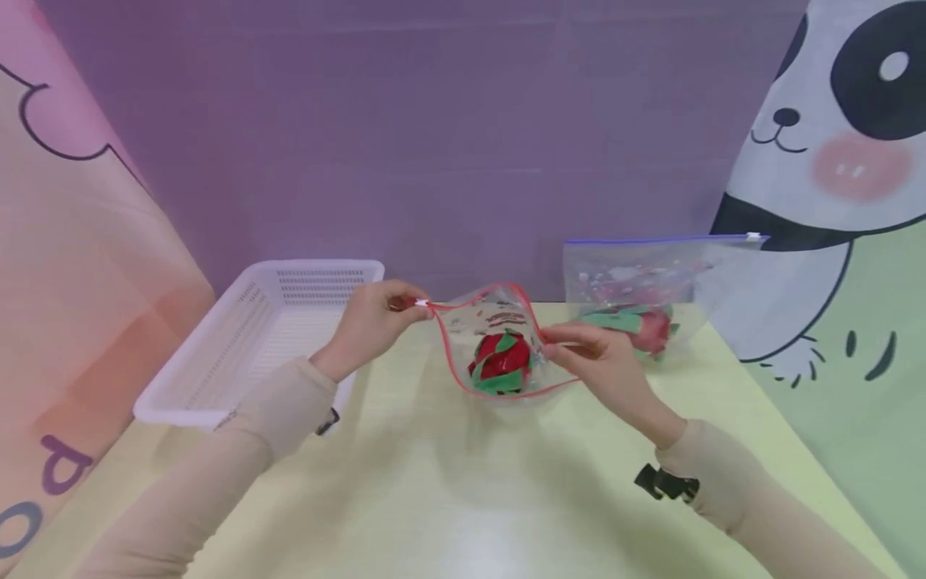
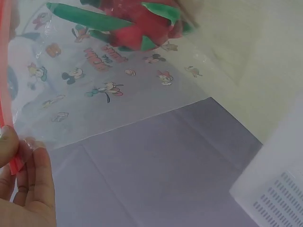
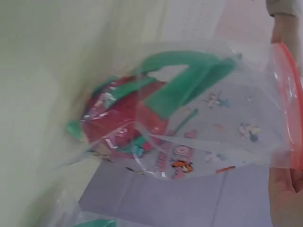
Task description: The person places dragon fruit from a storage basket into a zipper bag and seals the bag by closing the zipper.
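1. While both hands hold it at frame centre of the head view, the clear cartoon-printed zip bag with a red seal strip (image 1: pixel 499 346) stands mouth up on the pale yellow-green tabletop (image 1: pixel 448 498).
2. Left hand (image 1: pixel 369 322): fingers curled, thumb and fingertips pinching the left end of the red seal strip; left wrist view shows the strip clamped between thumb and fingers (image 2: pixel 40 165) at lower left of frame.
3. Right hand (image 1: pixel 600 362): fingers pinching the right end of the same strip; right wrist view shows only part of the palm at the right edge, finger detail there cannot be told.
4. Inside the bag, at its bottom: red plush dragon fruit toy with green felt leaves (image 1: pixel 501 363), also seen through the film (image 3: pixel 128 118).
5. Bag mouth is spread wide, seal not joined.
6. Step in hand, as judged: fruit looks loaded, bag held open by its two ends, ready for closing.
7. Next move would likely call for pulling the ends apart to bring the strip halves together, then pressing along the seal.
8. Right of centre: second clear zip bag with a blue seal strip (image 1: pixel 637 281), upright, similar red-green toy inside.
9. Left of centre: white perforated plastic basket (image 1: pixel 246 354), apart from the bag.
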Available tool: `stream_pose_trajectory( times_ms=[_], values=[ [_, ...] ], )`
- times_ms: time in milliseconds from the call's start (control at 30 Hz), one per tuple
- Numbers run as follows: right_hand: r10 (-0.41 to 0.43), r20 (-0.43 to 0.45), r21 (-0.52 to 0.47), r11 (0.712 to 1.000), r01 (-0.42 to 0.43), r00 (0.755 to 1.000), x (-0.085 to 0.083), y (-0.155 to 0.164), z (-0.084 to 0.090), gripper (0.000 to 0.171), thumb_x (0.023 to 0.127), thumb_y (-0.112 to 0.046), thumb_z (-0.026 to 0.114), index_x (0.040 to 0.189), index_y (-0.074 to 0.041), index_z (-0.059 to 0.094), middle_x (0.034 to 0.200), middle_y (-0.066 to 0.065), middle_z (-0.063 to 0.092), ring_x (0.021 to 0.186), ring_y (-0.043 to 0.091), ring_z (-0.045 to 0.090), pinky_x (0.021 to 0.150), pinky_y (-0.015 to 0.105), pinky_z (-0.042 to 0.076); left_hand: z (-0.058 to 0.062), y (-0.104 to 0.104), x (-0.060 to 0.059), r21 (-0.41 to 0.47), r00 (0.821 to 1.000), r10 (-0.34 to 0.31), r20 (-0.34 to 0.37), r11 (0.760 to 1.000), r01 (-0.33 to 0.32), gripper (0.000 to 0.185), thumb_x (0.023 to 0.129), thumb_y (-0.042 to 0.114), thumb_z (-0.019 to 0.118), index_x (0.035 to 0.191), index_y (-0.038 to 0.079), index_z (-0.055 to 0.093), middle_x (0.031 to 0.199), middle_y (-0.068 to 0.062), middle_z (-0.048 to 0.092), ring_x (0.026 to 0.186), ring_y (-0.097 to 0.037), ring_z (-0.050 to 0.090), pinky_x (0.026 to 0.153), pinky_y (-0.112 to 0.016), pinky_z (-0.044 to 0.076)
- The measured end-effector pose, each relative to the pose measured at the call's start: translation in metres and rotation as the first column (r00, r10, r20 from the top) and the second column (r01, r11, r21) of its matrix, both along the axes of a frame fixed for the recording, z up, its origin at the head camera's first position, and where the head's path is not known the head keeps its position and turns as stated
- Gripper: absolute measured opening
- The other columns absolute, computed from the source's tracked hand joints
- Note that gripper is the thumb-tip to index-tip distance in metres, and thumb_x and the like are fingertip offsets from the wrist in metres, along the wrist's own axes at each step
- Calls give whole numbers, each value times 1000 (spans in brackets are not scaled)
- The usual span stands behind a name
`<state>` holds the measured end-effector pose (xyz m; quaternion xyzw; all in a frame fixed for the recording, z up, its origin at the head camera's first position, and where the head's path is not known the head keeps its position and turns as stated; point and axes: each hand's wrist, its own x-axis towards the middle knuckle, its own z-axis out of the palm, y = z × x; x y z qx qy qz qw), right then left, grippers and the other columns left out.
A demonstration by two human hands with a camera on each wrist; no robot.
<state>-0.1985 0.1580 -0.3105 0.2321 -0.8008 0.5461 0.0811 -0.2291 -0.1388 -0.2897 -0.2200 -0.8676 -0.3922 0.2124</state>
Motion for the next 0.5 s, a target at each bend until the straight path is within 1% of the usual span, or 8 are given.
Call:
stream_pose_trajectory(
  times_ms=[67,133,200,267,300,367,433,500],
  values=[
    [9,-27,14,1000,-9,1000,5,4,-9,34,79,-10,70,110,2,63,105,-6,66,88,1,64,77,22,54,3,1,1,8,1000,7,21,1000,-7,15,77,11,73,91,6,71,83,-8,70,71,-18,63,61,-28,49],
    [-4,-56,50,999,7,998,8,7,-18,39,75,-9,74,110,3,63,108,3,65,92,-2,62,78,23,54,3,1,1,12,999,5,34,1000,-5,15,77,11,73,91,6,71,83,-8,70,71,-17,63,60,-27,48],
    [-29,-145,113,993,46,989,10,10,-26,40,70,-6,77,107,2,65,108,11,65,93,-3,59,79,21,53,2,1,1,12,999,6,39,1000,-6,15,77,11,73,91,6,71,83,-8,70,71,-17,63,60,-27,48],
    [-41,-268,165,982,87,963,11,11,-31,39,65,-2,79,102,3,67,102,12,67,90,-1,59,76,19,54,3,1,2,6,999,10,42,1000,-10,14,77,11,73,91,6,71,83,-8,70,72,-18,63,61,-27,49],
    [-45,-328,184,977,110,944,11,11,-33,37,64,0,79,99,2,68,98,11,68,87,2,61,73,16,53,3,0,1,2,999,13,41,1000,-13,14,77,11,72,91,6,71,83,-8,70,73,-18,63,61,-27,49],
    [-54,-445,206,965,160,894,10,12,-34,33,62,4,79,93,1,70,89,9,70,80,6,63,70,12,52,3,-1,0,0,999,19,43,1000,-19,15,78,10,72,91,5,71,84,-9,70,73,-18,63,61,-27,49],
    [-60,-513,206,960,190,856,7,13,-32,29,61,7,78,88,-1,71,82,7,70,75,10,64,68,10,50,4,-1,0,-4,999,23,44,1000,-23,15,78,11,72,92,5,71,84,-10,70,73,-19,63,61,-27,49],
    [-70,-522,188,963,194,850,4,15,-27,25,62,9,77,85,-1,71,79,6,69,72,8,64,67,8,50,5,-1,-2,-10,999,26,43,1000,-26,15,78,11,72,92,5,71,85,-10,70,73,-19,63,62,-28,49]
  ],
)
